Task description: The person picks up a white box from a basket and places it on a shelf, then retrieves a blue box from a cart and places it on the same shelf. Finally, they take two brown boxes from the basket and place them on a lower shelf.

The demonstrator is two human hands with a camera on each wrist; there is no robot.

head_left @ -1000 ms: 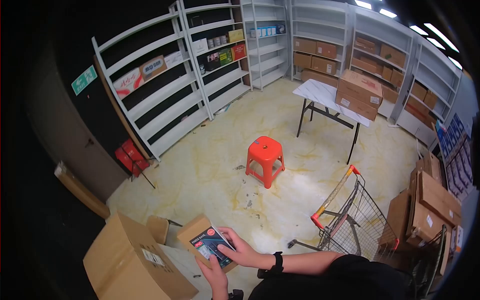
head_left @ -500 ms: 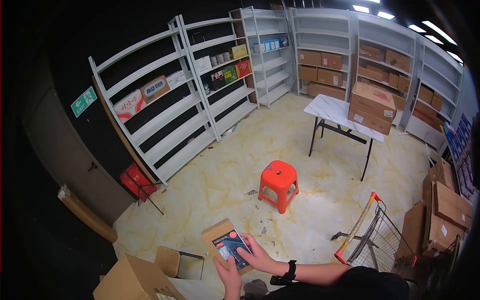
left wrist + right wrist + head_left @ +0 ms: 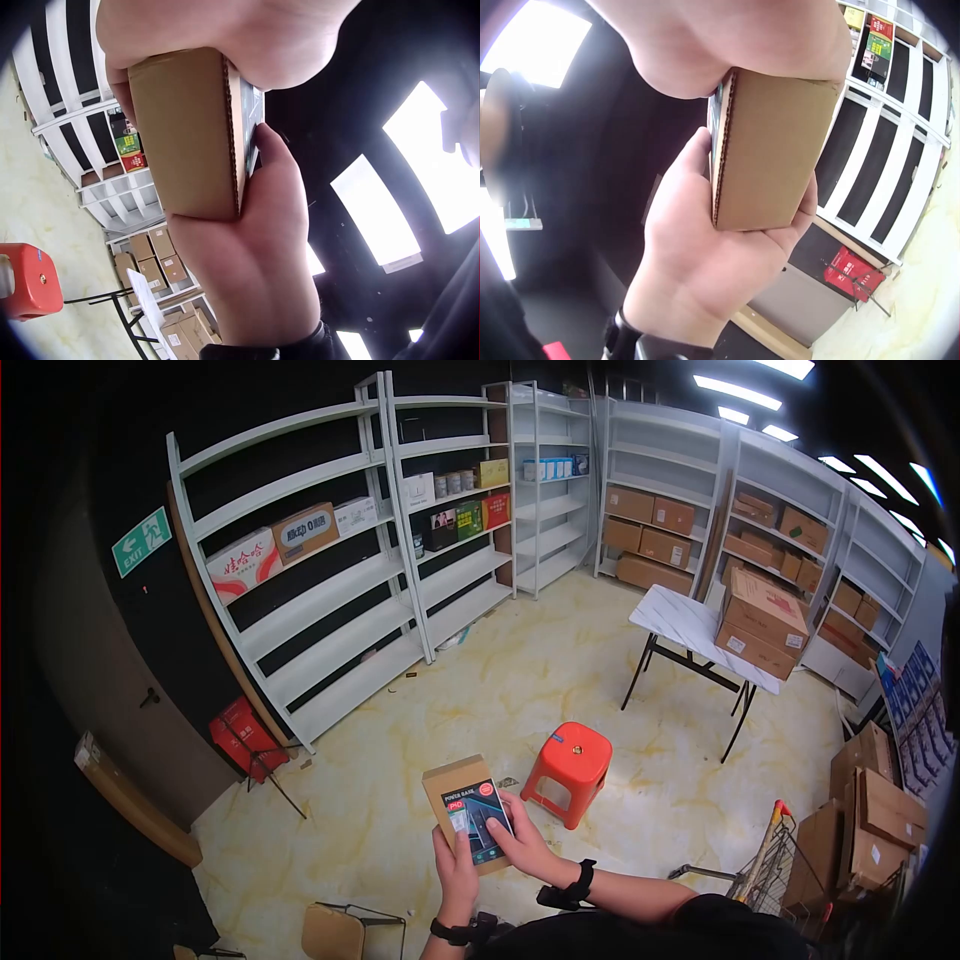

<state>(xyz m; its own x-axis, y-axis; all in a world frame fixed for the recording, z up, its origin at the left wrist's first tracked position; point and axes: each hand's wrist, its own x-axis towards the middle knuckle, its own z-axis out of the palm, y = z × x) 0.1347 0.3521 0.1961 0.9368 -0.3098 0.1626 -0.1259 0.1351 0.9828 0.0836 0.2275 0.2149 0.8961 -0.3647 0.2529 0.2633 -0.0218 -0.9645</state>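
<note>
A cardboard box with a dark "POWER BANK" label [image 3: 455,772] is held upright-tilted between both hands in the head view. The left hand [image 3: 456,878] grips its left side and lower part, thumb on the front. On the right side, the right hand [image 3: 528,848] holds the box, its thumb lying across the label. In the left wrist view the box's plain brown end [image 3: 187,135] shows between the two palms. The right wrist view also shows a plain end of the box [image 3: 772,150], with fingers wrapping behind it.
A red stool [image 3: 575,760] stands just beyond the hands. Farther back are a marble-topped table [image 3: 680,620] with cartons and white shelves [image 3: 330,600]. A shopping cart [image 3: 765,860] and stacked cartons [image 3: 885,810] are at right; a small chair [image 3: 333,933] is at lower left.
Both hands and the box appear higher and farther right in the head view. The stool and table have shifted down and right, and the large carton at lower left has left the view.
</note>
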